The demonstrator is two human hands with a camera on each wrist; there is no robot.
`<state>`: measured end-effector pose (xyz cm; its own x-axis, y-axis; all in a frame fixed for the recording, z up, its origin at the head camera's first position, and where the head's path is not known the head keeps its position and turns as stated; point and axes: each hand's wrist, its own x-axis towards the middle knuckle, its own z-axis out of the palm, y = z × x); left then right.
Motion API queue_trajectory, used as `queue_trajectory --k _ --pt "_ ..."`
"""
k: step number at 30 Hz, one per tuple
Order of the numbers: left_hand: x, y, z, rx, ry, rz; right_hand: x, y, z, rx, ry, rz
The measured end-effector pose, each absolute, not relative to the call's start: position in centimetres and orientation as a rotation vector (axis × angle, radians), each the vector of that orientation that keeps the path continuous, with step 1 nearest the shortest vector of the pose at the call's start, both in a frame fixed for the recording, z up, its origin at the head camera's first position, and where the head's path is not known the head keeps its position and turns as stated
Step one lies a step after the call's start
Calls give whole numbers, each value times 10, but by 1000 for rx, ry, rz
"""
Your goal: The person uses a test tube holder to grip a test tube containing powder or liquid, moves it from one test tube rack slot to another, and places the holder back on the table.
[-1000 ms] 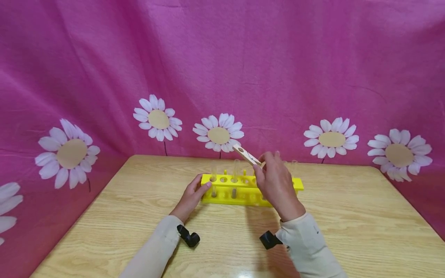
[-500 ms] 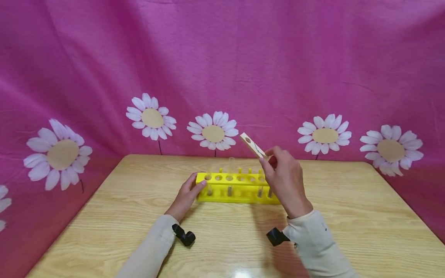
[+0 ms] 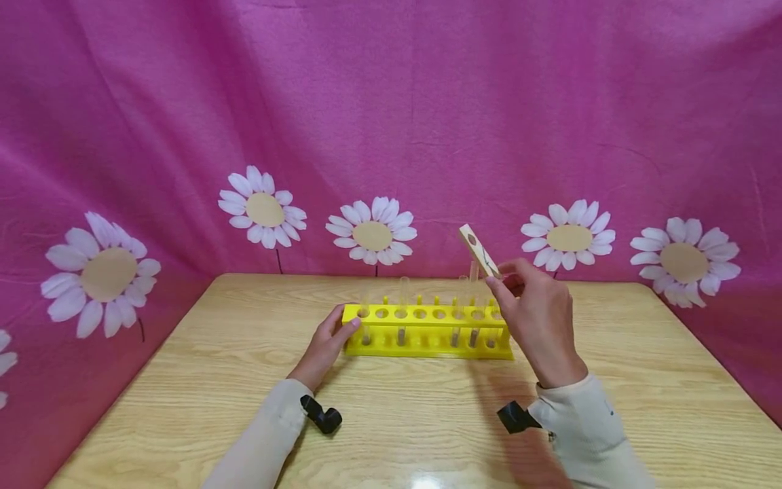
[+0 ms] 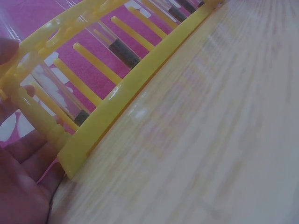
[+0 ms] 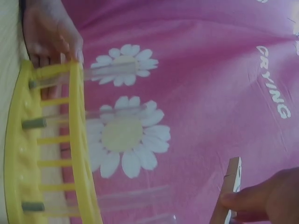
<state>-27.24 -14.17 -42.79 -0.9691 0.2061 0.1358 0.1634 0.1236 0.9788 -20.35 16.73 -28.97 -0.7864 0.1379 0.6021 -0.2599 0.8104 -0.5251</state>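
Observation:
A yellow test tube rack stands on the table, holding several clear test tubes. Dark grey material fills the bottoms of the tubes, as the left wrist view shows. My left hand grips the rack's left end, thumb at the front of the top bar and fingers behind. Over the rack's right end, my right hand pinches a wooden test tube holder between thumb and fingers. The holder tilts up to the left, with no tube visible in its hole. The right hand partly hides the rightmost tubes.
Light wood-grain table extends around the rack. Behind it hangs a pink cloth printed with white daisies. Both cuffs carry small black camera mounts.
My right hand has moved right with the test tube holder, which points more steeply upward. More tubes at the rack's right side have come into view. The left hand keeps its grip.

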Motion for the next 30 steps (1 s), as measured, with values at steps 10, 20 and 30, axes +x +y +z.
queue_trajectory --k 10,20,30 --pt "-273 -142 -431 339 2349 2006 -197 195 -292 -50 -2372 767" --pt "-271 -139 -431 310 2367 1997 -194 222 -294 -129 -2461 756" --pt "-272 -138 -429 340 2367 1998 -197 245 -304 -188 -2569 766"
